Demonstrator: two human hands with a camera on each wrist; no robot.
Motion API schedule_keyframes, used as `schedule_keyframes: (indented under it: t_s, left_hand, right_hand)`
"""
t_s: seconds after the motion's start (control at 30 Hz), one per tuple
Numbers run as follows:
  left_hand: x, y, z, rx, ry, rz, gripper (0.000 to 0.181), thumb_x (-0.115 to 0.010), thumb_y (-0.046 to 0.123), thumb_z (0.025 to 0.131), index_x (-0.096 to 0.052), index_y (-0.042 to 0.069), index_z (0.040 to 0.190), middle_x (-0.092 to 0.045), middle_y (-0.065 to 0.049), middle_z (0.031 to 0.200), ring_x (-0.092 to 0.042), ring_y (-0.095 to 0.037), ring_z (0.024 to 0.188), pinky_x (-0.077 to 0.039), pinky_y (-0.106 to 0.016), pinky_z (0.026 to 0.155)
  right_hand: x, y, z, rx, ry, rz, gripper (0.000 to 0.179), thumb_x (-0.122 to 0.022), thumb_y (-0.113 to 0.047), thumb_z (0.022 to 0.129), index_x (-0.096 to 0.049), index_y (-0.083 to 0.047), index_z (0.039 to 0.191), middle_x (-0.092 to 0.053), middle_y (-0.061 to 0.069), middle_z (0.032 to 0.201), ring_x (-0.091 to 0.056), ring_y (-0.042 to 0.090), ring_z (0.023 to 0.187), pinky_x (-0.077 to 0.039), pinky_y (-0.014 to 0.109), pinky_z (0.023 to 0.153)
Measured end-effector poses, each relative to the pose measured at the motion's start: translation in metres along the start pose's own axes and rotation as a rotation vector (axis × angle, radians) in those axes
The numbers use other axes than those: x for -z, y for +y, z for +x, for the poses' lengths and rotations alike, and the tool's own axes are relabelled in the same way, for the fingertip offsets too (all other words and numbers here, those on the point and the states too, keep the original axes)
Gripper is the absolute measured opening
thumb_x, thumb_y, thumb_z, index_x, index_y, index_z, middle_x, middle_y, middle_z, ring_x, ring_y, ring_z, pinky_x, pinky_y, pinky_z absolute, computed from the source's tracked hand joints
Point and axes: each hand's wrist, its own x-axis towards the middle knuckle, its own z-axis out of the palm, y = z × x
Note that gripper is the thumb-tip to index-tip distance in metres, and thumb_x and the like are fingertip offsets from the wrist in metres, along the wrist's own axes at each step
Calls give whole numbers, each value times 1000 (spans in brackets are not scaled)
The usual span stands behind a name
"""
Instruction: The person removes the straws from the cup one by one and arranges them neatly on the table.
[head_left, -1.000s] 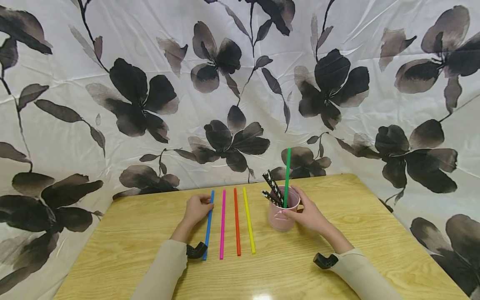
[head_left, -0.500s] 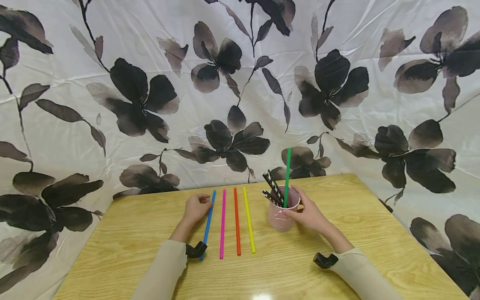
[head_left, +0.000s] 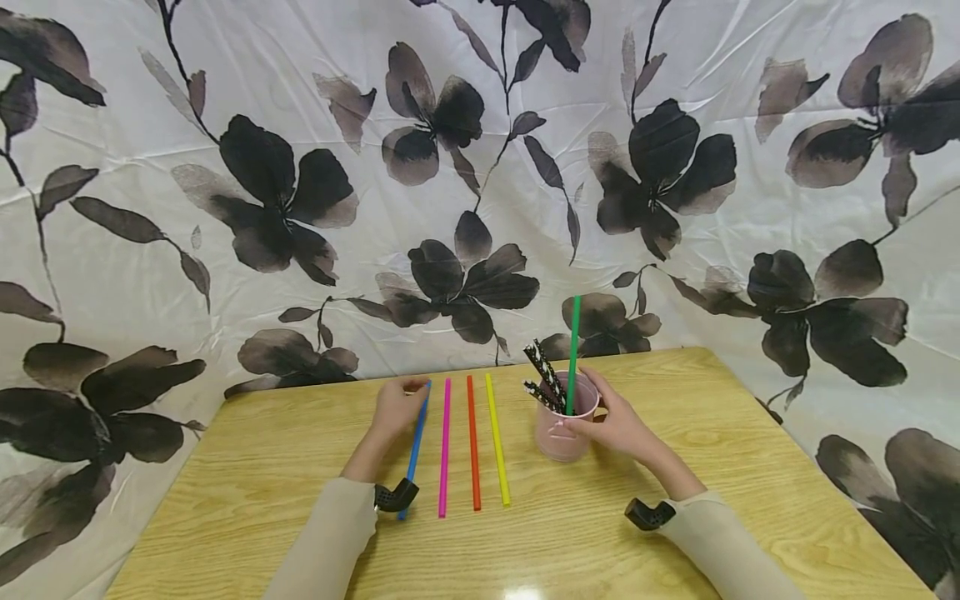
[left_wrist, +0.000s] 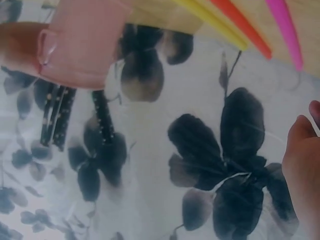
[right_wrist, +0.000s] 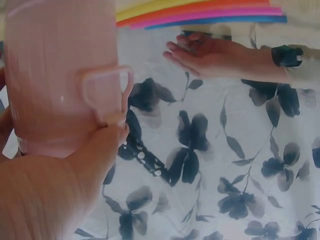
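Cup (head_left: 557, 442), translucent pink — clamped in right hand (head_left: 621, 427), left hand (head_left: 397, 409) loose beside blue straw (head_left: 417, 442)

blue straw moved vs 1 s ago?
Yes, slightly. In the head view, the near end of the blue straw has swung left, away from the pink straw, which lies in place.

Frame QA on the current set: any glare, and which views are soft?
Head: sharpest of the three, shadows faint, one bright glare patch on the table at the bottom edge; left wrist: hazy, low contrast, pink cup soft-edged and washed out; right wrist: also hazy, speckled black straw soft against the floral cloth, no strong glare.
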Motion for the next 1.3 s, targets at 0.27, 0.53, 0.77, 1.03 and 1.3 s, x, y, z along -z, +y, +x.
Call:
schedule_keyframes:
  t_s: [0.27,0.53,0.77,1.03,1.3]
  left_hand:
    - [1,13,0,-42,-21,-59,18,-59,15,84,-67,7,98,-63,-5,91,-58,-19,79,-48,-29,63]
    - [-3,40,3,-122,-123,-118,18,-58,16,85,-67,8,99,-63,-3,93,-58,-18,83,-48,-31,69]
    - [-10,103,11,-204,-252,-190,22,-58,20,86,-64,12,106,-63,-4,100,-58,-16,85,-48,-33,72]
    - [-32,143,23,-191,-351,-333,32,-62,22,84,-59,11,114,-59,-7,105,-56,-17,92,-46,-32,77]
    - [-53,153,31,-126,-324,-413,33,-65,29,80,-62,13,109,-60,-4,105,-56,-15,94,-45,-33,75]
  right_hand:
    - [8,-6,9,24,-118,-40,76,-71,-19,76,-28,-12,138,-32,21,128,-36,37,112,-46,38,79]
    - [9,-13,12,77,-169,-119,65,-69,-19,78,-38,-12,134,-31,19,131,-31,35,114,-38,50,83]
    - [8,-9,13,154,-179,-71,57,-65,-13,81,-41,-7,132,-23,18,138,-25,36,120,-39,51,82]
    - [4,-4,13,129,-152,9,48,-62,-8,82,-45,-2,127,-21,24,135,-33,38,111,-43,43,78]
    - [3,-1,14,145,-132,80,64,-64,-5,80,-31,-5,136,-27,22,135,-34,43,113,-42,49,81]
